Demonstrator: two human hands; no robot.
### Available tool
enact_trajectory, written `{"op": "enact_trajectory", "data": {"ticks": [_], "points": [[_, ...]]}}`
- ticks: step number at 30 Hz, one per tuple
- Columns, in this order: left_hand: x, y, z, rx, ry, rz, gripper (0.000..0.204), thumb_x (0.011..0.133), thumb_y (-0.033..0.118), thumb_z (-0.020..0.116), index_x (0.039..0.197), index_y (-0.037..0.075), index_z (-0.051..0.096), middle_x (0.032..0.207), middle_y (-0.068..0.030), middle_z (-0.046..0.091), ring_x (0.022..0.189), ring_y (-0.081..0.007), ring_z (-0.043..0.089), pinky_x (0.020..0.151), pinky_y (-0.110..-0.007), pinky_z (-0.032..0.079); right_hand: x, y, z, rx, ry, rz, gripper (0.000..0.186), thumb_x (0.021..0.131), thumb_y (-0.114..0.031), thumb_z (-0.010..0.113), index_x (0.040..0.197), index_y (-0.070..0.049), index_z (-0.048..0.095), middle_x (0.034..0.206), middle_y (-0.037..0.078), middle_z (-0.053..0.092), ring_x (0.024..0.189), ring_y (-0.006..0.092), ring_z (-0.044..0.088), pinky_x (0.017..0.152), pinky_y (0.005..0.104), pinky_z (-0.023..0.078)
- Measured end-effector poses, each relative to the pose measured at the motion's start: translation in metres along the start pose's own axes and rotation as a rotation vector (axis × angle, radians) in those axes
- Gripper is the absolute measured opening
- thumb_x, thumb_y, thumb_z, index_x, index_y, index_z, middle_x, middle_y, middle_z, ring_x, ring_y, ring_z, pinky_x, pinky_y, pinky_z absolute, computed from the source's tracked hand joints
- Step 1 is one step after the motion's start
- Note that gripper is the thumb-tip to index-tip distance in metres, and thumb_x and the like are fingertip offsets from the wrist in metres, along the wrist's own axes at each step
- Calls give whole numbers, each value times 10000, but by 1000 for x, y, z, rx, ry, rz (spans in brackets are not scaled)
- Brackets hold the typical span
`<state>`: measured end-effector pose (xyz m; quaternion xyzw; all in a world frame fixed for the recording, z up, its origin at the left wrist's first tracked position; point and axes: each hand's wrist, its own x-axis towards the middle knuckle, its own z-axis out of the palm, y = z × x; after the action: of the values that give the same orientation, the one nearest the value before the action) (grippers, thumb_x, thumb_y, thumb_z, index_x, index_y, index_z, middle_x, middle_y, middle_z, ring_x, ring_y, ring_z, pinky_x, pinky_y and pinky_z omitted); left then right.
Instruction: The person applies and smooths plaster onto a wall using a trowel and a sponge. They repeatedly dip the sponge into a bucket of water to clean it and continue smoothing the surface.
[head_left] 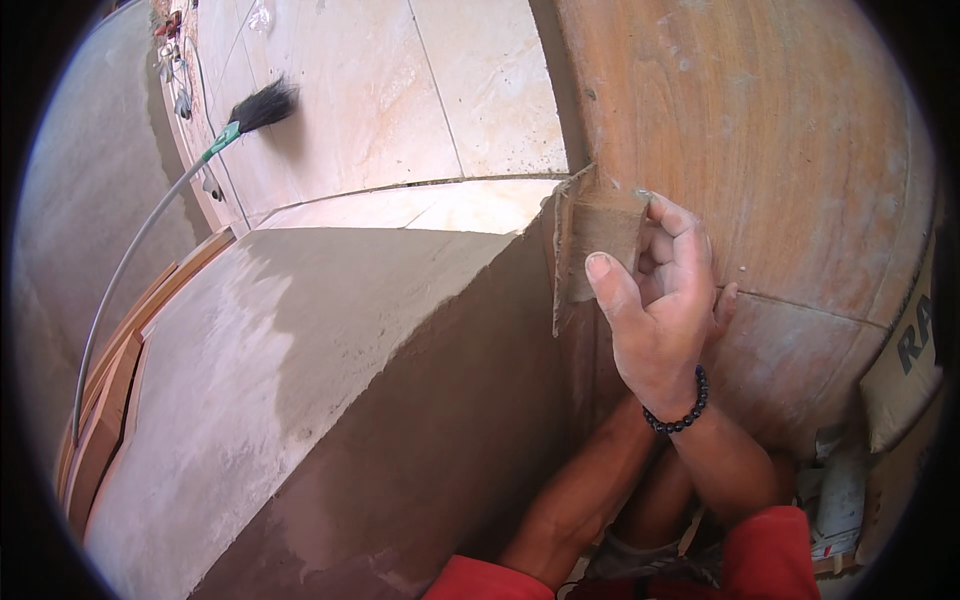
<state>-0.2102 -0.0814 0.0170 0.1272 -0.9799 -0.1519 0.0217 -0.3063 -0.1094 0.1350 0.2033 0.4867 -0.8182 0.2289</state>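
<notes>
1. I see the right hand (665, 290) half-curled, thumb spread apart from the bent fingers; an index fingertip meets the right edge of a brown piece (612, 218), but I cannot tell whether the grip bears it.
2. That piece sits just left of the fingers, a thin plate edge-on at its far left side, by the ledge corner.
3. The left hand (724, 308) is mostly hidden behind the right; I cannot tell its grip.
4. Just below the grip, a black bracelet (684, 410) rings the right wrist.
5. Left of the grip I have the grey ledge (350, 320), partly darker.
6. Farther up-left, a black brush (263, 104) over pale tiles (370, 110).
7. Right of the grip, brown tiles (800, 200); beyond, a bag (897, 375).
</notes>
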Motion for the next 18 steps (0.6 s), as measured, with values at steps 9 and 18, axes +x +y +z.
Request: {"op": "enact_trajectory", "data": {"ticks": [9,18], "points": [[-2,0,6,-6,22,-18,673,877,491,519,1408,82,459,1504,-263,312,1380,-521,238,1085,-640,216,-57,17,-15,-440,-227,17,553,795,-102,725,1250,92,477,1138,271,605,1071,359,628,916,384,504],[-5,2,-1,20,-58,-37,668,864,466,562,1426,121,456,1504,-220,352,1392,-495,264,1090,-612,257,-18,-3,12,-410,-139,-135,585,777,-114,758,1258,82,489,1107,221,614,980,290,640,869,369,512]]}}
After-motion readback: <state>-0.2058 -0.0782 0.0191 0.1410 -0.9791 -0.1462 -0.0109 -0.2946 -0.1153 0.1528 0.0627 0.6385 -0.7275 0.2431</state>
